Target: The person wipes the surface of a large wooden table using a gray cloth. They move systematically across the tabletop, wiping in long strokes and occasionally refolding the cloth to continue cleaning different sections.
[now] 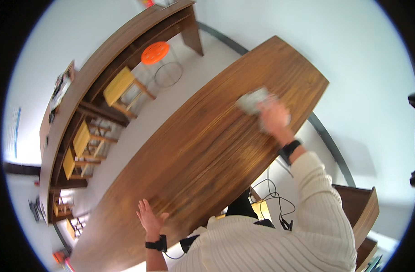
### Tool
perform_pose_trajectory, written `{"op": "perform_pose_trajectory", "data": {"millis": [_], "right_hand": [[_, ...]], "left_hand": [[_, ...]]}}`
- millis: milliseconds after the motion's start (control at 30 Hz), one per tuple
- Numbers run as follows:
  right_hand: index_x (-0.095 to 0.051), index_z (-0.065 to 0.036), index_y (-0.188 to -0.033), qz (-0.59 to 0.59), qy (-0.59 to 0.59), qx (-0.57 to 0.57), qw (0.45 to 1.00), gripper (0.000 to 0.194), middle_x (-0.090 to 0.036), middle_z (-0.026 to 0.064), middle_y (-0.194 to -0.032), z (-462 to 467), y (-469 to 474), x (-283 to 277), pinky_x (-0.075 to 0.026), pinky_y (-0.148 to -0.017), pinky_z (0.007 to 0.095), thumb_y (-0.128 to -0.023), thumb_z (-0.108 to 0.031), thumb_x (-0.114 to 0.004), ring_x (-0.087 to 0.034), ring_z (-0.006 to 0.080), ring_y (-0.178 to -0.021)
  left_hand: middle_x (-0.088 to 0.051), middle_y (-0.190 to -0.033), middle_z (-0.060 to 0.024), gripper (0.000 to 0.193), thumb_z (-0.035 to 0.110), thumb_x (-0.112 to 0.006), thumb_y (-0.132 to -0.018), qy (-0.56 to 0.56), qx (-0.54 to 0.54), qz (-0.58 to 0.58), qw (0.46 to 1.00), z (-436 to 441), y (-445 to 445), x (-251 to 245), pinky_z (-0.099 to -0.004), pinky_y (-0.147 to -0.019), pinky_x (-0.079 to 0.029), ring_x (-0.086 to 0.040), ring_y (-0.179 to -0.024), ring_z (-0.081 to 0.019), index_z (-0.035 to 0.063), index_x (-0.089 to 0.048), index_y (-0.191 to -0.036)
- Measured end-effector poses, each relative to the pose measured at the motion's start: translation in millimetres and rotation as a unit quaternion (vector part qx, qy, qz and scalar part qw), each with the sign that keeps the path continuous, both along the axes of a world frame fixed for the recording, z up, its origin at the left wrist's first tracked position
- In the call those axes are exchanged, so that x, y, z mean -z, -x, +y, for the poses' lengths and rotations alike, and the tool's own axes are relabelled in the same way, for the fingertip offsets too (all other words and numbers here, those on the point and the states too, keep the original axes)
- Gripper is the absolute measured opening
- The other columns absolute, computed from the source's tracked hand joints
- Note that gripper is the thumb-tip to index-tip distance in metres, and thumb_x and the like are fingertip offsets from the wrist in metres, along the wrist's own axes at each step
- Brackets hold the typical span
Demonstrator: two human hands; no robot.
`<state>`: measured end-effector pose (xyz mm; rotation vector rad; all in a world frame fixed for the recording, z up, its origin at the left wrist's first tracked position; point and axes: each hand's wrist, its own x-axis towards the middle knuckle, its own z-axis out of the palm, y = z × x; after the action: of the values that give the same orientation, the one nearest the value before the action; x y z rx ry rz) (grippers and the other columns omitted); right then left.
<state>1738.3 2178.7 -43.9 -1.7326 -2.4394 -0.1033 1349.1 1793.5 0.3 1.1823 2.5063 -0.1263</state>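
A long brown wooden table (180, 153) runs before me. Toward its far end my right hand (274, 114) presses on a pale grey-white cloth (252, 101), blurred by motion; part of the cloth lies under the palm and fingers. My left hand (149, 217) is over the near part of the tabletop, fingers spread and holding nothing. Whether its palm touches the wood I cannot tell. Black bands circle both wrists.
A long brown counter (102, 57) stands along the left wall, with an orange round stool (155, 52) and several wooden stools (118, 85) beside it. Black cables (272, 193) hang near my right side. A brown wooden cabinet (355, 204) is at the right.
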Motion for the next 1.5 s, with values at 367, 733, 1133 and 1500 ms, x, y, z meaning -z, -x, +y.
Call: {"op": "perform_pose_trajectory", "data": {"millis": [367, 733, 1133, 1500], "right_hand": [[-0.061, -0.023, -0.11, 0.012, 0.028, -0.157, 0.987, 0.031, -0.049, 0.0075, -0.123, -109.0, 172.9, 2.0, -0.044, -0.075, 0.0487, -0.08, -0.021, -0.058, -0.05, 0.0356, -0.098], [-0.061, -0.025, -0.103, 0.031, 0.048, -0.424, 0.904, 0.025, -0.056, 0.0058, -0.117, -205.4, 124.2, 19.9, -0.045, -0.077, 0.0469, -0.08, -0.022, -0.054, -0.054, 0.0292, -0.1], [-0.052, -0.029, -0.126, -0.007, 0.037, 0.191, 0.981, 0.039, -0.041, 0.0073, -0.135, -89.1, 71.9, 4.7, -0.039, -0.087, 0.0517, -0.088, -0.031, -0.053, -0.043, 0.0374, -0.109], [-0.061, -0.026, -0.112, 0.113, 0.067, -0.524, 0.842, 0.036, -0.051, 0.0034, -0.128, -250.8, 145.3, 7.2, -0.043, -0.081, 0.0435, -0.078, -0.017, -0.057, -0.05, 0.028, -0.103]], "left_hand": [[-0.024, -0.15, -0.0191, 0.109, 0.031, -0.088, -0.056, 0.049, -0.096, -0.016, 0.994, -91.1, 16.0, 13.3, -0.0469, -0.114, -0.019, -0.024, -0.138, -0.0358, 0.0026, -0.028, -0.143], [-0.022, -0.15, -0.0211, 0.107, 0.029, -0.086, -0.058, 0.047, -0.162, -0.015, 0.985, -125.4, 34.7, 13.9, -0.0469, -0.113, -0.022, -0.023, -0.138, -0.0363, 0.0014, -0.029, -0.143], [-0.025, -0.148, -0.0227, 0.105, 0.028, -0.087, -0.053, 0.036, -0.159, 0.01, 0.987, -134.1, 44.1, 35.6, -0.0446, -0.111, -0.027, -0.027, -0.136, -0.0379, -0.0004, -0.035, -0.139], [-0.024, -0.149, -0.022, 0.108, 0.033, -0.087, -0.054, 0.059, -0.145, 0.005, 0.988, -132.3, 41.6, 28.9, -0.0462, -0.111, -0.027, -0.026, -0.136, -0.0379, -0.0007, -0.032, -0.141]]}}
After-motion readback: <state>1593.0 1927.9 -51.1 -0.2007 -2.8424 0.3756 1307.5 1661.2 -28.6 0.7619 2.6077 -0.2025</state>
